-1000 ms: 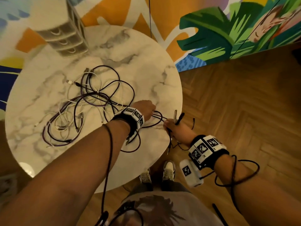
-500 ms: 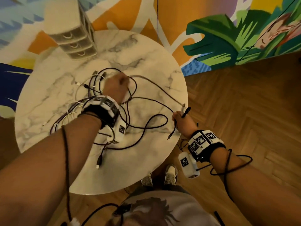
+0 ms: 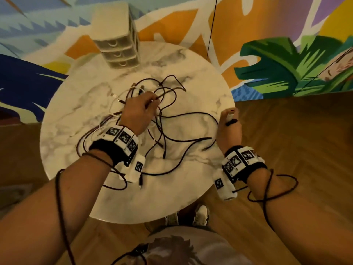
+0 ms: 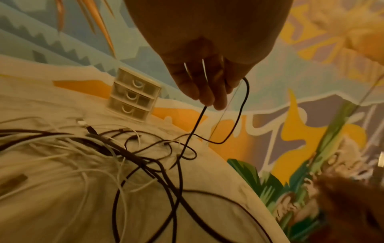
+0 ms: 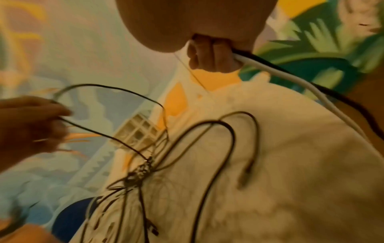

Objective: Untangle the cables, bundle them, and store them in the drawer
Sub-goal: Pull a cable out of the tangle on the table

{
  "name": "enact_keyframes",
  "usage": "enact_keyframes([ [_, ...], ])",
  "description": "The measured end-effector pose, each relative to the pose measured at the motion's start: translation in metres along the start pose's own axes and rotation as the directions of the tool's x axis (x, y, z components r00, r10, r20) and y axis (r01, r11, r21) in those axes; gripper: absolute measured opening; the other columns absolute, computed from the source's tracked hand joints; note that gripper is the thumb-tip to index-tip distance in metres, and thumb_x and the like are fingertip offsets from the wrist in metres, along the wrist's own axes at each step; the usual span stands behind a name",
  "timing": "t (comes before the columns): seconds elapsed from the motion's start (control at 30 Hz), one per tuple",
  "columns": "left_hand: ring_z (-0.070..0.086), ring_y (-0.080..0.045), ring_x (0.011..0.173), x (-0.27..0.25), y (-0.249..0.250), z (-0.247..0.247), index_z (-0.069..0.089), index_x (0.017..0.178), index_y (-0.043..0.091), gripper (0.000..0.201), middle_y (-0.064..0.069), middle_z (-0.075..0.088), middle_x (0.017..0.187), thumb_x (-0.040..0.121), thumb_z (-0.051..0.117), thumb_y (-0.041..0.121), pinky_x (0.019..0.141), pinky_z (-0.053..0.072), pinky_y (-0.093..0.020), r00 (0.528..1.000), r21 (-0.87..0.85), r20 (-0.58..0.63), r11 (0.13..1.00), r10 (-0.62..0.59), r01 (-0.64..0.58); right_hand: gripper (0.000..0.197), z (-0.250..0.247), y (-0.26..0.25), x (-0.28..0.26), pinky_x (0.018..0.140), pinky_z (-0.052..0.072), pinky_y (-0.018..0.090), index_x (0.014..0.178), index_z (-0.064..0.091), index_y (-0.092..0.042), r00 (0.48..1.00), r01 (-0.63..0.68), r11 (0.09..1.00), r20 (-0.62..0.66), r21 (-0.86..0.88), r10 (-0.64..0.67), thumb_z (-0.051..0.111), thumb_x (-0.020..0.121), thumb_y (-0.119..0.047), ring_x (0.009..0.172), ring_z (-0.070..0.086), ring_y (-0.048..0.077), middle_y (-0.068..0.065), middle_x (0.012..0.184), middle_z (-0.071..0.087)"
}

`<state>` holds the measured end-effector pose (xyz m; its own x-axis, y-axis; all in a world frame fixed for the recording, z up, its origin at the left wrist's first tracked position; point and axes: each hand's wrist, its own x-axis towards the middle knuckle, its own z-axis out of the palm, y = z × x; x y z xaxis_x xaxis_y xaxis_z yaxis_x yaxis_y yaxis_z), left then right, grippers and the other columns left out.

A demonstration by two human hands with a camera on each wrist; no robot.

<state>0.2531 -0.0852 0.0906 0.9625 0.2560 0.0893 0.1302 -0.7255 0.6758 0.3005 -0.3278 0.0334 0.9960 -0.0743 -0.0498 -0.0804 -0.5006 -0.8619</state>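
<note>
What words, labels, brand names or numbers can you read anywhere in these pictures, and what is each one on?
No readable text in any view.
Wristbands: black-and-white square marker patterns, no letters or digits.
Small white units below each wrist: one marker square each, no words.
Drawer unit: no label visible.
Mural: painted shapes and leaves only.
Shirt print: dark graphic, too blurred to tell.
</note>
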Motion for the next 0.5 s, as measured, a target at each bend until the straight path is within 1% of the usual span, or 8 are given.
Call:
enact_keyframes([
  [0.07,0.059,-0.024,0.064,-0.016,0.005,0.014,0.065,0.093,0.016,0.012,-0.006,0.065,0.069,0.092,0.054,0.023,0.062,0.048,-0.034,0.994,0.093,0.101,0.994,0.045,-0.055,0.022,-0.003,-0.022,-0.005,0.063,0.036,0.027,0.107,0.055,-0.011,0.988,0.127,0.989,0.077,0.074,-0.133,0.038,0.1,-0.024,0.065,0.048,0.013,-0.011,0.072,0.049],
  [0.1,0.06,-0.026,0.066,-0.025,0.008,0.022,0.065,0.095,0.016,0.013,-0.007,0.066,0.071,0.092,0.054,0.023,0.063,0.048,-0.035,0.985,0.136,0.16,0.986,0.071,-0.093,0.027,-0.001,-0.032,-0.007,0.065,0.038,0.026,0.108,0.059,-0.008,0.973,0.126,0.99,0.188,0.061,-0.135,0.039,0.099,-0.024,0.067,0.049,0.012,-0.011,0.071,0.05],
  [0.17,0.061,-0.026,0.069,-0.038,0.015,0.036,0.066,0.098,0.017,0.015,-0.007,0.068,0.075,0.092,0.053,0.024,0.063,0.049,-0.035,0.962,0.161,0.254,0.977,0.096,-0.14,0.035,0.006,-0.045,-0.014,0.068,0.043,0.031,0.103,0.064,-0.009,0.889,0.181,0.978,0.443,-0.102,-0.119,0.038,0.099,-0.031,0.071,0.055,0.02,-0.002,0.072,0.057],
  [0.23,0.061,-0.025,0.067,-0.046,0.017,0.047,0.066,0.097,0.019,0.015,-0.006,0.068,0.072,0.092,0.053,0.025,0.061,0.048,-0.034,0.959,0.142,0.266,0.98,0.095,-0.136,0.041,0.011,-0.05,-0.023,0.067,0.044,0.036,0.082,0.062,-0.017,0.806,0.271,0.933,0.585,-0.234,-0.088,0.034,0.1,-0.042,0.07,0.056,0.025,0.003,0.069,0.057],
  [0.3,0.062,-0.023,0.064,-0.051,0.013,0.056,0.063,0.095,0.02,0.014,-0.005,0.067,0.069,0.092,0.052,0.028,0.061,0.05,-0.034,0.958,0.103,0.283,0.992,0.039,-0.071,0.046,0.011,-0.048,-0.028,0.061,0.041,0.036,0.062,0.049,-0.021,0.804,0.274,0.915,0.592,-0.297,-0.049,0.035,0.099,-0.045,0.062,0.051,0.025,0.002,0.061,0.05],
  [0.37,0.064,-0.023,0.068,-0.056,-0.001,0.062,0.06,0.093,0.018,0.014,-0.006,0.067,0.073,0.093,0.051,0.029,0.065,0.053,-0.035,0.932,0.081,0.353,0.995,-0.078,0.053,0.048,0.004,-0.048,-0.028,0.057,0.034,0.033,0.056,0.039,-0.02,0.835,0.25,0.915,0.549,-0.315,-0.039,0.04,0.099,-0.042,0.054,0.043,0.023,0.001,0.055,0.043],
  [0.43,0.066,-0.029,0.077,-0.057,-0.024,0.066,0.06,0.094,0.012,0.016,-0.013,0.068,0.083,0.094,0.051,0.025,0.072,0.054,-0.04,0.888,0.027,0.396,0.97,-0.233,0.242,0.045,-0.007,-0.05,-0.021,0.059,0.038,0.035,0.06,0.047,-0.016,0.881,0.249,0.936,0.46,-0.249,-0.112,0.043,0.099,-0.038,0.058,0.047,0.027,0.006,0.058,0.05],
  [0.5,0.064,-0.034,0.086,-0.052,-0.047,0.065,0.062,0.099,0.008,0.019,-0.017,0.068,0.093,0.094,0.051,0.022,0.079,0.053,-0.044,0.873,0.034,0.355,0.938,-0.334,0.345,0.041,-0.017,-0.049,-0.005,0.071,0.05,0.043,0.077,0.063,-0.007,0.938,0.222,0.963,0.305,-0.153,-0.168,0.044,0.098,-0.037,0.074,0.06,0.033,0.016,0.075,0.065],
])
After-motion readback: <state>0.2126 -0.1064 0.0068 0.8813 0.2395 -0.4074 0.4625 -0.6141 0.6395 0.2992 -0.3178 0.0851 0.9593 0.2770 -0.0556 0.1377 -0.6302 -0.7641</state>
